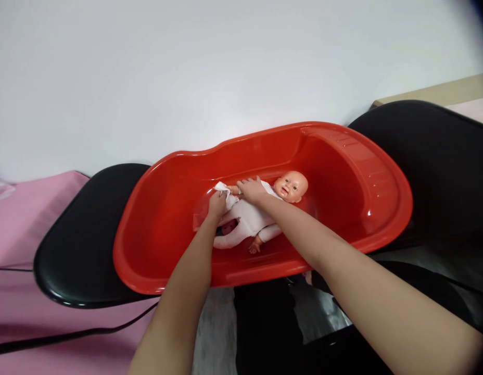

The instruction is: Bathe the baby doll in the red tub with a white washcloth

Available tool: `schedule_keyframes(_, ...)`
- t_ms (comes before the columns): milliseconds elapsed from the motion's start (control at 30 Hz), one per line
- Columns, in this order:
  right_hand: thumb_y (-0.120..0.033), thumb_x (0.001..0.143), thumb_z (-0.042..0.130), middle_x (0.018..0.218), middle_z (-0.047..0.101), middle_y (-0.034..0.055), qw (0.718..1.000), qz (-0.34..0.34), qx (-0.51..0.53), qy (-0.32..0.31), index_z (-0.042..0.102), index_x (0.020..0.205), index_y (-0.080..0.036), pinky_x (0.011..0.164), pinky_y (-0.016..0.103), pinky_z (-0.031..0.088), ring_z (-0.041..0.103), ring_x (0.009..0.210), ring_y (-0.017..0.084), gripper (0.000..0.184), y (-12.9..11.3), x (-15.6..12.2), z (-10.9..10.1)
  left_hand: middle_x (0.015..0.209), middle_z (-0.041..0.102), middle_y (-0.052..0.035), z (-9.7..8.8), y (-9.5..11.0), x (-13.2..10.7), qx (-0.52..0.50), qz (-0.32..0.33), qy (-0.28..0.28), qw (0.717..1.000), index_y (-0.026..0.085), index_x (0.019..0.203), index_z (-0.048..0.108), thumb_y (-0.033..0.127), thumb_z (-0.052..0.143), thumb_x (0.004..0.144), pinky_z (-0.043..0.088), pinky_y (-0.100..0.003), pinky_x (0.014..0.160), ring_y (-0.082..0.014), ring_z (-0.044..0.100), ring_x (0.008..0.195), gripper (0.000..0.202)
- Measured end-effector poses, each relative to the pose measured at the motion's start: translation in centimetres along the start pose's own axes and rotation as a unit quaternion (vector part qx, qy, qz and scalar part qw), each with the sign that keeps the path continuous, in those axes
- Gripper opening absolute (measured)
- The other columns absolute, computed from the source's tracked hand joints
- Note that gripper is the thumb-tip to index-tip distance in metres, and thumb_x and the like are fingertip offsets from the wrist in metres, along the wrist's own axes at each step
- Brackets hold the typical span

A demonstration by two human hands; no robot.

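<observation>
Clutching a white cloth (223,188) in the left hand (217,203), fingers closed, a person rests an open right hand (251,190) on the doll (250,217) in the red tub (265,138), which a push could tip off its black seats (81,234).

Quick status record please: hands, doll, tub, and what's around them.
left hand: grips a white cloth at the doll's arm
right hand: rests on the doll's chest
doll: on its back in the tub, white suit, head to the right
tub: red, across two black seats
surroundings: pink sheet at left, white wall behind
</observation>
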State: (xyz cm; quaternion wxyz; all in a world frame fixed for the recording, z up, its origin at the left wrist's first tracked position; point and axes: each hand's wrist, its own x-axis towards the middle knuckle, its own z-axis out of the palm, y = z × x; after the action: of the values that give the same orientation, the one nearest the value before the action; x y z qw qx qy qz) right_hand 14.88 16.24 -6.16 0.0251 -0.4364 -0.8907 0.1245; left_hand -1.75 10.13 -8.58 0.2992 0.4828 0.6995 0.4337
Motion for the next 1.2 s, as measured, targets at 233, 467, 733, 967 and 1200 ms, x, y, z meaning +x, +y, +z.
schedule_keyframes(233,-0.034,0.109,0.058,0.145,0.07,0.0189,1.0,-0.002,0.015,-0.001,0.066,0.136,-0.019,0.126,0.066,0.032,0.06,0.14,0.036,0.032,0.1,0.1,0.2,0.092,0.073,-0.0056,0.1,-0.1,-0.1,0.002,-0.004,-0.008,1.0,0.018,0.092,0.067,0.034,0.061,0.097,0.047,-0.029,0.074,-0.0214,0.064,0.084,0.017)
schedule_keyframes(467,-0.027,0.11,0.049,0.15,0.067,0.0188,0.999,0.022,0.02,-0.017,0.064,0.139,-0.015,0.127,0.065,0.032,0.059,0.143,0.036,0.034,-0.1,0.0,0.2,0.082,0.07,-0.007,-0.3,-0.7,0.7,0.077,-0.004,0.003,0.997,0.021,0.078,0.063,0.036,0.054,0.098,0.043,-0.032,0.071,-0.0218,0.061,0.075,0.026)
schedule_keyframes(733,-0.029,0.111,0.048,0.15,0.066,0.0221,0.998,0.048,0.026,-0.028,0.064,0.137,-0.015,0.123,0.059,0.038,0.058,0.143,0.036,0.034,-1.0,0.4,0.8,0.096,0.075,-0.0133,-1.1,0.2,0.4,0.158,0.005,0.191,0.969,0.024,0.098,0.069,0.041,0.047,0.108,0.044,-0.036,0.079,-0.0298,0.069,0.09,0.03)
schedule_keyframes(967,-0.055,0.098,0.076,0.15,0.066,0.0234,0.997,0.05,0.024,-0.044,0.065,0.141,-0.015,0.121,0.057,0.042,0.06,0.141,0.039,0.06,-0.3,1.5,1.2,0.101,0.076,-0.0151,-1.3,1.4,-0.1,0.165,0.004,0.206,0.965,0.022,0.109,0.07,0.04,0.043,0.11,0.044,-0.037,0.082,-0.0322,0.071,0.095,0.032)
schedule_keyframes(1200,-0.049,0.099,0.072,0.141,0.072,0.0222,0.997,0.057,0.027,-0.04,0.07,0.135,-0.014,0.115,0.047,0.044,0.066,0.129,0.033,0.05,0.2,1.6,1.7,0.097,0.075,-0.0151,-0.9,0.9,0.0,0.198,0.026,0.184,0.962,0.021,0.108,0.071,0.042,0.044,0.112,0.042,-0.038,0.08,-0.032,0.07,0.091,0.035)
